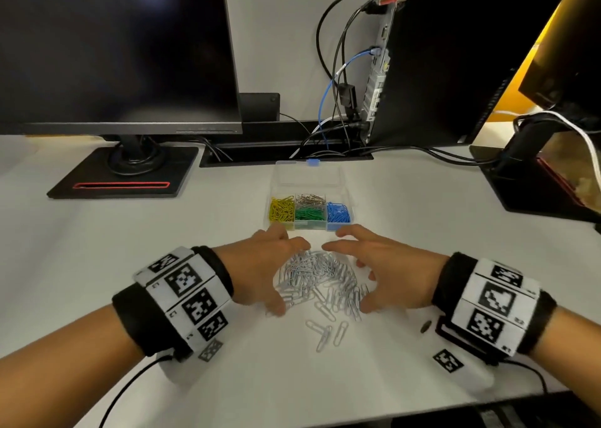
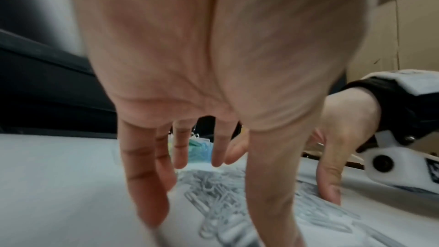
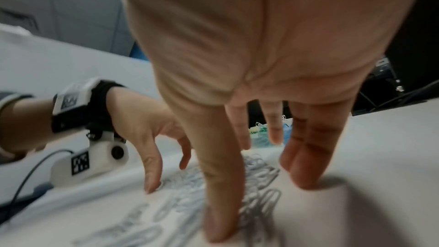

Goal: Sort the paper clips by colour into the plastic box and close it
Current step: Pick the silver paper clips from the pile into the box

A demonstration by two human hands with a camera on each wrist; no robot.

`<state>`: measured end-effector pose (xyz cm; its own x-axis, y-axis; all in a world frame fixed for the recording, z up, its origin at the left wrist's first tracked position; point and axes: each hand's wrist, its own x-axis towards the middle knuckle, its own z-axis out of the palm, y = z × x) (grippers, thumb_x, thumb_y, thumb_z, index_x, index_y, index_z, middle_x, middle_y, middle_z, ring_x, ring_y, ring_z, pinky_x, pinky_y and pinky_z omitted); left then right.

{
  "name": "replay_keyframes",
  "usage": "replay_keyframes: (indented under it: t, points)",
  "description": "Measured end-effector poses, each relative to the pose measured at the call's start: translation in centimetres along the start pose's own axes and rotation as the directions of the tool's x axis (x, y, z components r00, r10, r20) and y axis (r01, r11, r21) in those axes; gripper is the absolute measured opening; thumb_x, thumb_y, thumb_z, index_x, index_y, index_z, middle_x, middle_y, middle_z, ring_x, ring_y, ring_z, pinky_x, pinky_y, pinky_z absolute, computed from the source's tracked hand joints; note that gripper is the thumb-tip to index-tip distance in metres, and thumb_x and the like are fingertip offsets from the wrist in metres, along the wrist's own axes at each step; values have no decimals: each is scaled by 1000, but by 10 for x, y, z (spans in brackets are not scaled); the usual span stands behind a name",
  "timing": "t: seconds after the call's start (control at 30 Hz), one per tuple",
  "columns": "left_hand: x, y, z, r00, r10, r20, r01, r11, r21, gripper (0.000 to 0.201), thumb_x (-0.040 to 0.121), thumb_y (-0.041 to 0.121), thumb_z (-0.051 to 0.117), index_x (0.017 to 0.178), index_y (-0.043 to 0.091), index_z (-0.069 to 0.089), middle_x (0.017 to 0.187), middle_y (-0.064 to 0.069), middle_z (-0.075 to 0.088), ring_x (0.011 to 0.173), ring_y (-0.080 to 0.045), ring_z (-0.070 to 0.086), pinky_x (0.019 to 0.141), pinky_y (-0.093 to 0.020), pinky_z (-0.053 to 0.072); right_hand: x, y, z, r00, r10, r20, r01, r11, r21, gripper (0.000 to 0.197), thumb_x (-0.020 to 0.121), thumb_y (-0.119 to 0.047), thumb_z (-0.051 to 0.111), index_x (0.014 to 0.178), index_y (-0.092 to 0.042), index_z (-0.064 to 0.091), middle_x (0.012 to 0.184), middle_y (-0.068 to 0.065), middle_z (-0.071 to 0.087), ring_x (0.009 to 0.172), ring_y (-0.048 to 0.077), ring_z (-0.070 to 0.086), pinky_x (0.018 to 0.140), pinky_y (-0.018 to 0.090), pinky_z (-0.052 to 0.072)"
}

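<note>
White paper clips are lying heaped on the worktop; left hand and right hand are cupping them, fingers spread wide, holding none.

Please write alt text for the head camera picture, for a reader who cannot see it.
Two open hands, left hand and right hand, cup a pile of white paper clips on a white desk. Behind it stands an open clear plastic box holding yellow, silver, green and blue clips.
</note>
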<state>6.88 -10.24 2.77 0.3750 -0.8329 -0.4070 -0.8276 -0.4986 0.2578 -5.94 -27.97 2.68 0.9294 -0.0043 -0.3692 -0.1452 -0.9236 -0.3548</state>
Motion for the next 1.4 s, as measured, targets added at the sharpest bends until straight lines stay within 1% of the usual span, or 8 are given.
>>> replay_keyframes:
  t: [0.1, 0.27, 0.4, 0.73, 1.03, 1.2, 1.3, 1.4]
  points:
    - [10, 7, -2, 999, 48, 15, -47, 999, -15, 83, 73, 35, 82, 141, 29, 34, 128, 1, 33, 114, -17, 42, 99, -32, 41, 9, -1, -8, 996, -82, 45, 84, 994, -63, 88, 75, -23, 81, 146, -36, 31, 146, -9, 20, 102, 1, 34, 64, -4, 31]
    - [18, 7, 2, 996, 55, -65, -59, 997, -53, 67, 75, 39, 79, 130, 24, 42, 122, 3, 37, 100, -12, 42, 86, -23, 39, 13, 0, -6, 989, -147, -16, 144, 984, -101, 78, 76, -29, 80, 144, -29, 41, 137, -7, 36, 87, -2, 35, 67, -6, 30]
    - [20, 11, 4, 994, 58, -91, -63, 997, -53, 61, 76, 39, 78, 126, 22, 47, 115, 1, 40, 96, -14, 46, 80, -23, 39, 18, -3, -2, 980, -199, -25, 191, 963, -189, 70, 80, -31, 75, 142, -31, 43, 136, -7, 42, 98, 1, 34, 72, 3, 28]
    - [27, 18, 7, 971, 87, -221, -102, 993, -58, 22, 82, 28, 73, 88, 20, 53, 78, 7, 41, 81, -14, 41, 67, -24, 33, 29, -6, 1, 964, -244, -101, 225, 959, -175, 42, 85, -26, 71, 126, -23, 60, 117, 0, 58, 91, 7, 43, 83, 17, 37]
    - [23, 16, 6, 967, 111, -229, -134, 987, -87, 10, 86, 24, 68, 87, 18, 60, 79, 6, 53, 79, -14, 50, 63, -18, 37, 31, -10, 6, 959, -263, -108, 226, 936, -272, 25, 92, -28, 62, 116, -20, 65, 107, 3, 62, 96, 20, 57, 84, 31, 47]
    - [7, 8, 1, 966, 98, -241, -129, 985, -117, 34, 92, 33, 61, 124, 22, 58, 115, 4, 55, 99, -7, 52, 74, -13, 41, 25, -5, 3, 965, -240, -104, 210, 948, -239, 38, 90, -31, 65, 127, -24, 58, 117, 2, 59, 104, 19, 55, 89, 30, 47]
    - [2, 7, 4, 988, 43, -148, -48, 998, -33, 60, 80, 56, 67, 129, 29, 47, 118, 4, 45, 109, -14, 46, 92, -29, 43, 22, -4, -1, 968, -238, -83, 213, 948, -238, 51, 85, -36, 69, 133, -26, 52, 121, -1, 55, 110, 16, 51, 92, 29, 45]
    - [6, 12, 11, 997, -13, -73, 15, 1000, 28, 72, 68, 64, 73, 124, 28, 44, 114, 2, 41, 105, -19, 46, 93, -38, 45, 25, -7, -2, 971, -235, -40, 217, 940, -262, 56, 83, -36, 71, 135, -28, 51, 124, -2, 54, 113, 17, 49, 96, 32, 44]
